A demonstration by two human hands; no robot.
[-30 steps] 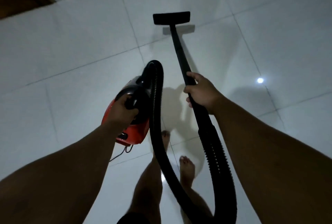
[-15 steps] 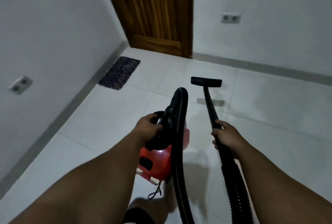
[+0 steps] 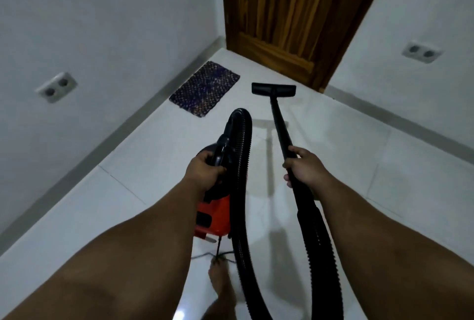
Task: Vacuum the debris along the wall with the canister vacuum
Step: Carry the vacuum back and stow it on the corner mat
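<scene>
Nozzle's nearer the door now; your left hand (image 3: 205,169) grips the rigid red-and-black canister vacuum (image 3: 214,213) handle, right hand (image 3: 304,165) wraps the stiff black wand (image 3: 279,124).

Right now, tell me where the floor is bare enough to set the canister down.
Bare tile lies left of the red canister, out to the left wall's baseboard and short of the mat. More lies right of the wand, toward the right baseboard. It is crowded underfoot: hose, cord and a bare foot.
</scene>
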